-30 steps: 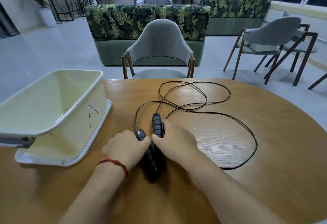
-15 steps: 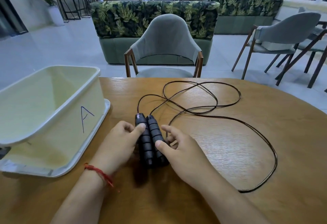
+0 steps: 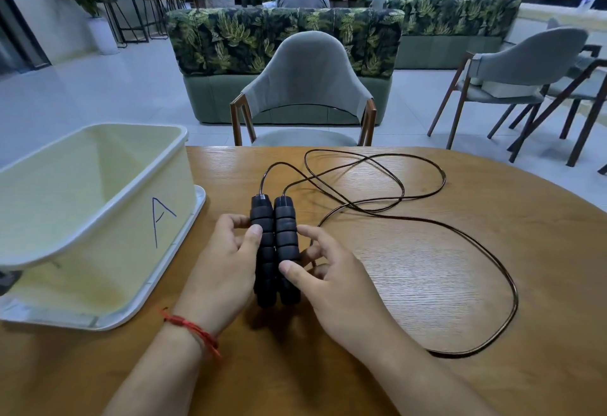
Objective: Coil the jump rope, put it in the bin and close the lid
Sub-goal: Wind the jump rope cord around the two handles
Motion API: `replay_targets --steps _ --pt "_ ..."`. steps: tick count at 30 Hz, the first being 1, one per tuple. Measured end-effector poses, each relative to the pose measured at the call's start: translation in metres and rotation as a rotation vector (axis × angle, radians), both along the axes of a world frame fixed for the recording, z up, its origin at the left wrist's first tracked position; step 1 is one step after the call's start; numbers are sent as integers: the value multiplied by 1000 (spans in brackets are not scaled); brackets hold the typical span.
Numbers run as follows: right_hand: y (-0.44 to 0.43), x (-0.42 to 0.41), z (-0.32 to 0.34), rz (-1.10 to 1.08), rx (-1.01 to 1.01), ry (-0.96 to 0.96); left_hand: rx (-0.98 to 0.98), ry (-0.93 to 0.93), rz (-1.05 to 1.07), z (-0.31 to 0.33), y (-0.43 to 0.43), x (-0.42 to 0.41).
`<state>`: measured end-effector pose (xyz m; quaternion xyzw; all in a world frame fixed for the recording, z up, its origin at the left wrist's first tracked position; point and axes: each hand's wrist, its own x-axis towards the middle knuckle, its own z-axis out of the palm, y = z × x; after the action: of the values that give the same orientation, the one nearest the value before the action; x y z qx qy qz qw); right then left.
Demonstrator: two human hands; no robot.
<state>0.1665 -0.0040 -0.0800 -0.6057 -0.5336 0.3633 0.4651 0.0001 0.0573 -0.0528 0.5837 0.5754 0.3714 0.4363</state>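
Note:
Two black ribbed jump rope handles [image 3: 275,245] stand side by side, lifted off the round wooden table [image 3: 427,284]. My left hand [image 3: 226,264] grips the left handle with thumb on top. My right hand [image 3: 331,281] pinches the right handle between thumb and fingers. The thin black cord [image 3: 410,218] runs from the handle tops and lies in loose loops across the table to the right. A cream bin [image 3: 98,205] marked "A" stands open at the left, resting on its white lid [image 3: 184,248].
A grey chair [image 3: 302,87] is tucked in at the table's far edge. More chairs [image 3: 525,80] stand at the right, and a leaf-patterned sofa [image 3: 282,41] with a seated person behind it. The table's rim curves away at the right.
The two handles have been brought together side by side and raised upright between my hands. My fingers have loosened from fists into a lighter grip.

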Motion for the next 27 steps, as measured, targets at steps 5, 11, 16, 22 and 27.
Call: replay_targets --steps 5,11,16,22,27 --pt "1 -3 3 13 16 -1 18 -17 13 -1 -1 -3" --pt "1 -5 3 -10 42 -62 20 1 -8 2 -6 -5" --pt "-5 -10 9 6 115 -143 -1 -15 -101 10 -21 5" --pt "-10 -4 15 190 78 3 98 124 -73 16 -25 5" --pt "-2 17 24 -59 399 -155 342 542 -163 17 -21 -16"
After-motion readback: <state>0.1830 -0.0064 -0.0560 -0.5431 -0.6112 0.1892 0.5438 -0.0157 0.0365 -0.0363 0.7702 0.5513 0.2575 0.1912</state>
